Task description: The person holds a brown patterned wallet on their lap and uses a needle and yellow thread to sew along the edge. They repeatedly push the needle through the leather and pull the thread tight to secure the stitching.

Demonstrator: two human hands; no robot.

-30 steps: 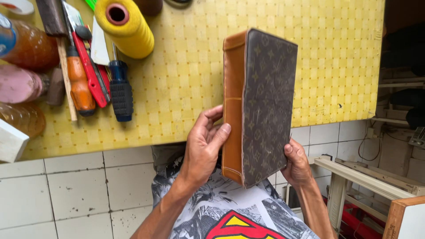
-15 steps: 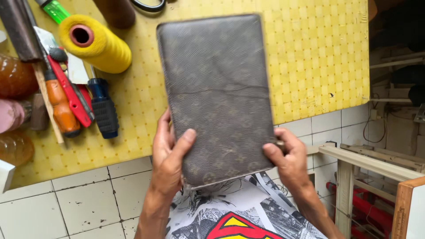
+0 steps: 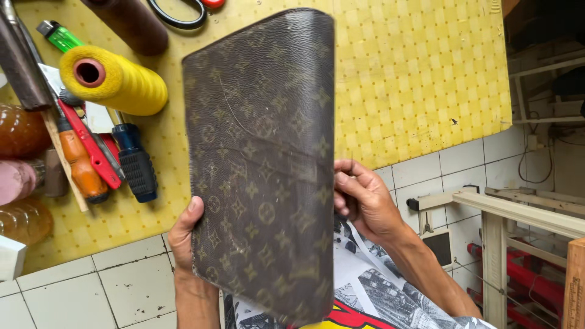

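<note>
Case: I see a flat brown patterned case [image 3: 262, 164] held up over the yellow mat [image 3: 414, 79] and the tiled edge, between both hands.
Long axis: runs top to bottom, leaning a little, broad face toward me.
Left hand [image 3: 186, 237]: grips the lower left edge, thumb on the front.
Right hand [image 3: 362, 198]: grasps the right edge, fingers curled behind.
Hidden: the case's back and the left fingers; its bottom corner blurs over the printed shirt [image 3: 378, 298].
Beside: yellow thread spool [image 3: 113, 79], screwdrivers [image 3: 134, 161].
</note>
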